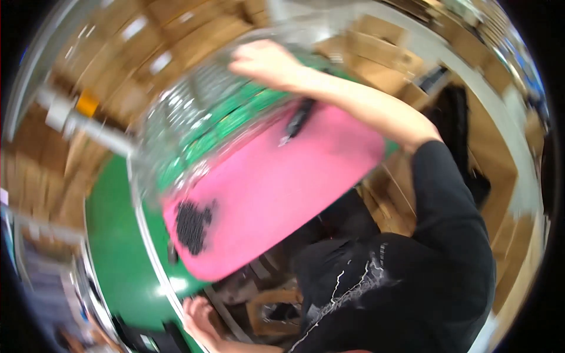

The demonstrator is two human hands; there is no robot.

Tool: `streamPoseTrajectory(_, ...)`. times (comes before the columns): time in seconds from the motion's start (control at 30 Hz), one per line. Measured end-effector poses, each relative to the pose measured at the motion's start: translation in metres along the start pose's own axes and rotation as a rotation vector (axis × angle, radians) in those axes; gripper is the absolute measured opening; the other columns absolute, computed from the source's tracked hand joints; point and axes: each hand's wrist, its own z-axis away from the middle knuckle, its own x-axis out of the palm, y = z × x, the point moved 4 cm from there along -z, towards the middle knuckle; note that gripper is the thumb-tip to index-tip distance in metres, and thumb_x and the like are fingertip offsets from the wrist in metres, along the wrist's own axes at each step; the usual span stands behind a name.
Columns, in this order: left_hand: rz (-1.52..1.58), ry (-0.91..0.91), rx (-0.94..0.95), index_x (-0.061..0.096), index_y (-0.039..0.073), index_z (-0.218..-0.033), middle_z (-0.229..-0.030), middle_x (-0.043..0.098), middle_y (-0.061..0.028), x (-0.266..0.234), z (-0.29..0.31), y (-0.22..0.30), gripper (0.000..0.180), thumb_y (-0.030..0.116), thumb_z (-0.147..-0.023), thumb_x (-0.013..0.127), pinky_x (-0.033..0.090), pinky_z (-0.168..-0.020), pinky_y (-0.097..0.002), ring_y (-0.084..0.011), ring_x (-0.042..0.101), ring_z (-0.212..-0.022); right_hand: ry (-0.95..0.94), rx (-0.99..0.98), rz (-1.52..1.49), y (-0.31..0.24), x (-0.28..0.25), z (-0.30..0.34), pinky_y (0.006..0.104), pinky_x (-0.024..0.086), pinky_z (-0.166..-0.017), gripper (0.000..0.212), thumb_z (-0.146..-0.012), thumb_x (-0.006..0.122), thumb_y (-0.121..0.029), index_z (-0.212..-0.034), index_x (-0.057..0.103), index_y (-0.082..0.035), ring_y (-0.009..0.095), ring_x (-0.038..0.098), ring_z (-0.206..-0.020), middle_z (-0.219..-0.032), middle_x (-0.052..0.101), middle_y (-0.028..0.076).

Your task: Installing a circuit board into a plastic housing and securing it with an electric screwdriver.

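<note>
A pink mat (265, 188) lies on the work surface before me. A heap of small dark pieces (191, 228), too blurred to name, sits at its left end. Near the mat's far edge lies a black pen-shaped tool (299, 120) with a metal tip, perhaps an electric screwdriver. My right hand (262, 60) reaches across the mat, its blurred fingers curled closed over clear plastic wrapping (203, 88); what they hold, if anything, is hidden. At the near left, my left hand (200, 319) is by the metal table edge, fingers apart and holding nothing.
Green items (229, 109) show through the plastic behind the mat. A green belt (115, 235) with a metal rail runs at left, with a black object (147, 338) near its lower end. Stacked cartons (159, 47) stand behind; an open cardboard box (376, 56) is at far right.
</note>
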Motion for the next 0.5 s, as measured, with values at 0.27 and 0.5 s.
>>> streamPoseTrajectory(0.27, -0.247, -0.423, -0.027, 0.057, -0.005, -0.122, -0.112, 0.065, -0.0165, 0.086, -0.029, -0.014, 0.036, 0.019, -0.095, 0.053, 0.050, -0.091, -0.0364, -0.0236, 0.061, -0.105, 0.522, 0.034, 0.280, 0.010, -0.086, -0.110, 0.0396, 0.045, -0.042, 0.013, -0.069, 0.059, -0.024, -0.063, 0.054, -0.015, 0.022, 0.063, -0.066, -0.063, 0.058, 0.001)
streamPoseTrajectory(0.5, -0.467, -1.506, 0.105, 0.048, -0.006, -0.132, -0.119, 0.063, -0.0169, 0.224, -0.018, -0.036, 0.037, 0.009, -0.098, 0.045, 0.045, -0.096, -0.0341, -0.0237, 0.060, -0.109, 0.663, 0.345, 0.131, 0.051, -0.237, -0.103, 0.0431, 0.047, -0.054, 0.017, -0.063, 0.065, -0.024, -0.066, 0.058, -0.010, 0.029, 0.062, -0.073, -0.072, 0.062, 0.009)
